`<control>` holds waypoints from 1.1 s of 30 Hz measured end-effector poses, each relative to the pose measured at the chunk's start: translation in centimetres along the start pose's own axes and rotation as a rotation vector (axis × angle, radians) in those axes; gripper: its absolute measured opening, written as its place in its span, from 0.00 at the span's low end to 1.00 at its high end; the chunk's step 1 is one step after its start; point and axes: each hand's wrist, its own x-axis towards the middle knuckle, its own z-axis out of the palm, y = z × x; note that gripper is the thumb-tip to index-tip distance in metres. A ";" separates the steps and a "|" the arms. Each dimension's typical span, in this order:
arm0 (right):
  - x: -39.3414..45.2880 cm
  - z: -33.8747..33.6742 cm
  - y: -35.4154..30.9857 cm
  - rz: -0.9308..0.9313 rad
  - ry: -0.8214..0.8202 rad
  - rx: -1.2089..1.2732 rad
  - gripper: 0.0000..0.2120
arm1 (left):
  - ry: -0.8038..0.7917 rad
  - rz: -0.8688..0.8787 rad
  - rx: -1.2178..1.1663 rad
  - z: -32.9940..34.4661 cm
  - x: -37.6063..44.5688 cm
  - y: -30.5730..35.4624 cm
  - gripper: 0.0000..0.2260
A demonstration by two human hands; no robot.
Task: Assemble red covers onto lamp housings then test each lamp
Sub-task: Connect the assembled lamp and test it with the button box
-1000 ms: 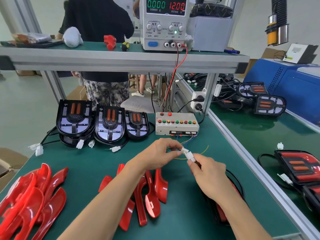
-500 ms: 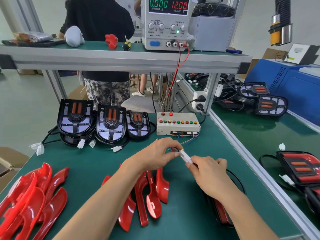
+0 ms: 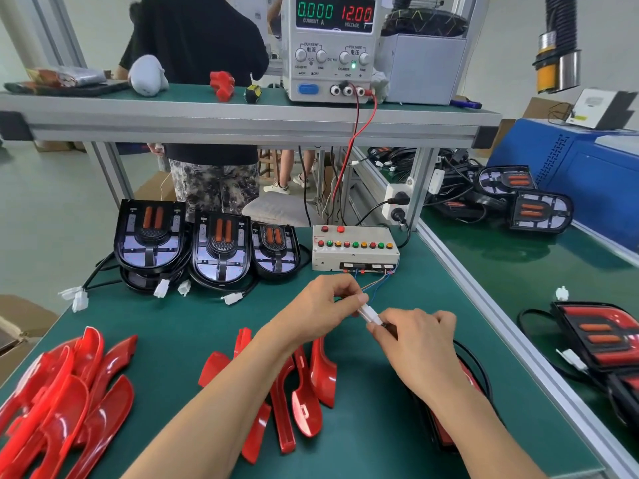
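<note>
- On the green counter (image 3: 193,326), near the middle, the left hand (image 3: 321,307) and the right hand (image 3: 420,344) meet over a white connector pair (image 3: 370,314). Each grip is clamped on one half: left fingers pinch the upper end, right fingers pinch the lower end.
- Thin coloured wires run from the connector pair to the test box (image 3: 354,248), which sits just behind the hands. Whether the two halves are fully seated cannot be determined.
- Under the right forearm lies an assembled lamp (image 3: 446,430), black housing with red cover, mostly hidden. Its black cable loops toward the right hand. Judgement: this unit is at the test step, with the connection in hand.
- The power supply (image 3: 332,46) on the upper shelf reads 12.00 volts and 0.000 amperes. Judgement: no current is drawn, so the lamp is not yet lit.
- Three uncovered lamp housings (image 3: 218,250) stand in a row at the back left of the counter, with more stacked beneath, white plugs lying loose in front. Judgement: these await covers.
- Loose red covers (image 3: 304,392) lie in a group below the left forearm; a larger pile of red covers (image 3: 65,402) sits at the near left corner.
- On the adjacent counter to the right, finished lamps (image 3: 605,337) with red covers lie near the edge.
- Judgement: the task is in progress, with several housings and many covers remaining.
</note>
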 end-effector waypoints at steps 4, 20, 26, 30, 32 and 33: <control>-0.5 0.2 -0.3 -0.043 0.078 -0.073 0.18 | -0.058 -0.057 -0.113 0.0 0.4 0.5 0.09; -0.7 1.1 -0.7 -0.026 0.042 -0.141 0.17 | -0.125 -0.067 0.015 0.3 0.3 0.9 0.10; -0.4 -2.4 0.7 -0.052 -0.132 -0.057 0.14 | -0.105 -0.082 0.121 -0.1 0.2 0.8 0.07; -4.8 -4.5 5.9 0.246 -0.084 0.146 0.16 | -0.066 -0.057 0.371 0.1 0.0 1.0 0.07; -7.7 -5.2 8.5 0.535 -0.133 0.144 0.20 | -0.056 -0.059 0.424 0.3 0.0 1.0 0.07; -8.9 -5.3 9.2 0.642 -0.171 0.159 0.22 | -0.049 -0.062 0.433 0.4 0.0 1.0 0.07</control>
